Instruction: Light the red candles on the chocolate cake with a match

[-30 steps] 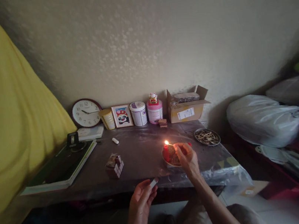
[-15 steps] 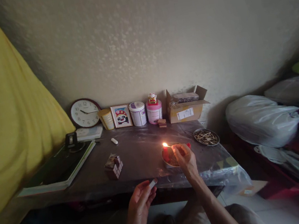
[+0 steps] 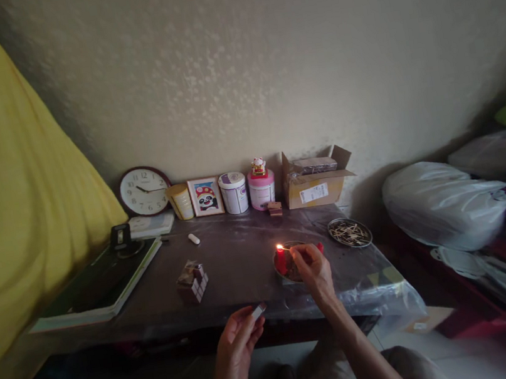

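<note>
My right hand (image 3: 311, 266) pinches a match (image 3: 286, 248). The match's far end meets a small flame (image 3: 279, 247) at the top of a red candle (image 3: 282, 262). The candle stands upright in a round bowl (image 3: 290, 280), partly hidden behind my right hand. Another red thing (image 3: 320, 247), perhaps a second candle, shows just beyond that hand. My left hand (image 3: 239, 337) is closed on a matchbox (image 3: 258, 311) in front of the table edge, apart from the bowl.
A plate of matchsticks (image 3: 349, 232) lies to the right. Stacks of small boxes (image 3: 193, 282) stand left of the bowl. Along the wall are a clock (image 3: 145, 191), a picture frame (image 3: 205, 196), tubs (image 3: 233, 193) and a cardboard box (image 3: 314, 186). A large book (image 3: 100, 282) lies left.
The flame at the candle top has become smaller and dimmer. Both hands stay almost where they were, still holding the match and the matchbox.
</note>
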`<state>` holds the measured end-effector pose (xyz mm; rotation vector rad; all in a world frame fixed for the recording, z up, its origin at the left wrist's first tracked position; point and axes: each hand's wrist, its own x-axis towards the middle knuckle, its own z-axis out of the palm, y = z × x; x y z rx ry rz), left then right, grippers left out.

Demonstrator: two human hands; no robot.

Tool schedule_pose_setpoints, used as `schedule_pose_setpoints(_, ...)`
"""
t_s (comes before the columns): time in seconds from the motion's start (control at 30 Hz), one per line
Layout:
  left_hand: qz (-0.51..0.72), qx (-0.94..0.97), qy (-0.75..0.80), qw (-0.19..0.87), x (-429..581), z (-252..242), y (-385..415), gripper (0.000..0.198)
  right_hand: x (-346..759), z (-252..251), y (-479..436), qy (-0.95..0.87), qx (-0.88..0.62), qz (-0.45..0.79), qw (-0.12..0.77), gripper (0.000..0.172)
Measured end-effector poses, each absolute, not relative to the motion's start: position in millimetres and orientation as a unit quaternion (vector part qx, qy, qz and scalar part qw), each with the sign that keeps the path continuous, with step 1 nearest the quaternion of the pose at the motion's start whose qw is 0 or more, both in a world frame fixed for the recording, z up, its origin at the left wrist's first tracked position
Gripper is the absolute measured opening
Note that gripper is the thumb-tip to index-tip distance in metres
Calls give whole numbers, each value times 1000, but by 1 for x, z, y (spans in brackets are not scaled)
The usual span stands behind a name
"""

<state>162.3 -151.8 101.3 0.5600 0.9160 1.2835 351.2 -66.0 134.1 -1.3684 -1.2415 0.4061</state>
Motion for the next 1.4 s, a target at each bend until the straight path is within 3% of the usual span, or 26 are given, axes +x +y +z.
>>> schedule_pose_setpoints(1.4,562,225,414,679,164,101,-150,39,356,143,-71,-496,-591,167,613,26)
